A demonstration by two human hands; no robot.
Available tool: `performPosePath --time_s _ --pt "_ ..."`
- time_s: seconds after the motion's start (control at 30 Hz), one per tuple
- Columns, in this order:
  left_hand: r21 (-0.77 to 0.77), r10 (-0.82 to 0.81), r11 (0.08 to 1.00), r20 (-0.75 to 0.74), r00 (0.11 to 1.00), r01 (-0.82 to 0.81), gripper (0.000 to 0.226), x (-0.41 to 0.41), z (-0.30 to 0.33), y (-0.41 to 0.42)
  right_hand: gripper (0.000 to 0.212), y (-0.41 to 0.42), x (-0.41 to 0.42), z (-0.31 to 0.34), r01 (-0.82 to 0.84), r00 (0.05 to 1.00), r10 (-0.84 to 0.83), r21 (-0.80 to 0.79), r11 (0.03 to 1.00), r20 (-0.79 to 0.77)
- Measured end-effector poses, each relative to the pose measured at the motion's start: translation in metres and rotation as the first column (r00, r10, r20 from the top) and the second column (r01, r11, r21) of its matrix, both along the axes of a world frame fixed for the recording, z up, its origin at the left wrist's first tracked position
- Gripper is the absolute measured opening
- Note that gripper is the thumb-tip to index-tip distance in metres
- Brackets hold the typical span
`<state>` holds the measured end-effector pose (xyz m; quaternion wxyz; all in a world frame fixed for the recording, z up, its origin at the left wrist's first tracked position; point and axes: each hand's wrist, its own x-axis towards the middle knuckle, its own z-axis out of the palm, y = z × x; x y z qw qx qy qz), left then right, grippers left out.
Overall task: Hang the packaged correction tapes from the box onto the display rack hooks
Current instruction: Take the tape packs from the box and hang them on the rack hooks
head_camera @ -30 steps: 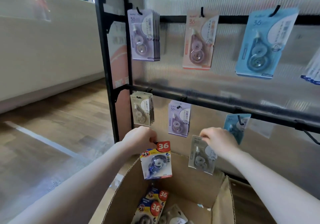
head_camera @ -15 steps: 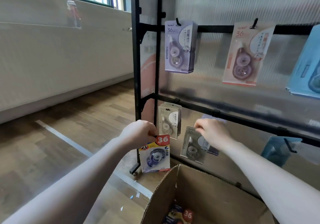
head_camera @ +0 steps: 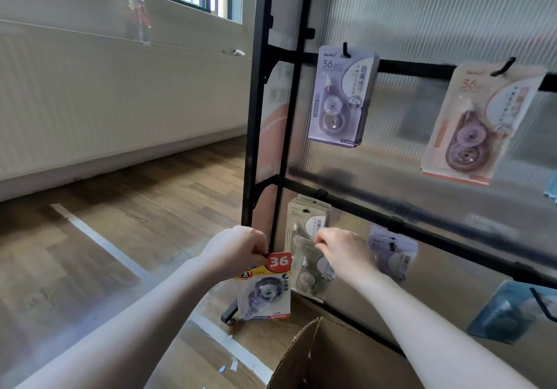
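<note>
Two hands are raised before a black display rack [head_camera: 265, 117]. The left hand [head_camera: 233, 251] pinches the top of a yellow-and-red packaged correction tape [head_camera: 265, 289]. The right hand [head_camera: 343, 253] grips a grey pack [head_camera: 309, 271] by its top, just below grey packs hanging on the lower-left hook [head_camera: 307, 217]. An open cardboard box [head_camera: 331, 358] sits below.
</note>
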<state>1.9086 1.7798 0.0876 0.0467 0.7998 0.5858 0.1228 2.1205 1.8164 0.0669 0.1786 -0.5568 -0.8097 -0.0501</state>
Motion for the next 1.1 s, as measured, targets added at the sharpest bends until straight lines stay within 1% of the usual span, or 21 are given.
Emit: performPosePath --time_s 0.23,0.47,0.63,0.73,0.87,0.93,1.1 --pt "-0.01 -0.036 0.999 -0.006 0.999 0.036 0.016 -0.001 0.004 0.018 0.014 0.018 0.002 0.002 0.002 1.0 -0.002 0.006 1.0 0.004" --pt "0.01 -0.035 0.999 0.022 0.999 0.035 0.008 0.0 0.004 0.035 0.014 0.027 0.011 0.006 0.023 1.0 -0.023 0.003 1.0 0.016" --pt "-0.008 -0.049 0.999 0.012 0.999 0.049 0.01 0.013 0.003 0.033 0.013 0.015 0.03 0.004 0.038 0.999 -0.038 -0.042 0.998 -0.01" --pt "-0.011 -0.04 0.999 0.008 0.999 0.04 0.012 0.031 0.008 0.024 0.013 0.001 0.052 0.011 0.048 0.998 -0.049 -0.04 0.998 -0.026" --pt "0.031 -0.051 0.998 -0.025 0.998 0.052 0.012 0.066 0.018 0.002 0.015 -0.024 0.091 0.02 0.082 0.996 -0.081 0.036 0.996 -0.02" --pt "0.037 -0.057 0.998 -0.036 0.998 0.058 0.008 0.088 0.023 -0.011 0.014 -0.04 0.115 0.022 0.095 0.994 -0.093 0.046 0.994 -0.049" --pt "0.037 -0.034 0.999 -0.061 0.998 0.036 0.015 0.145 0.028 -0.041 0.013 -0.091 0.178 0.021 0.101 0.989 -0.091 0.081 0.992 -0.117"
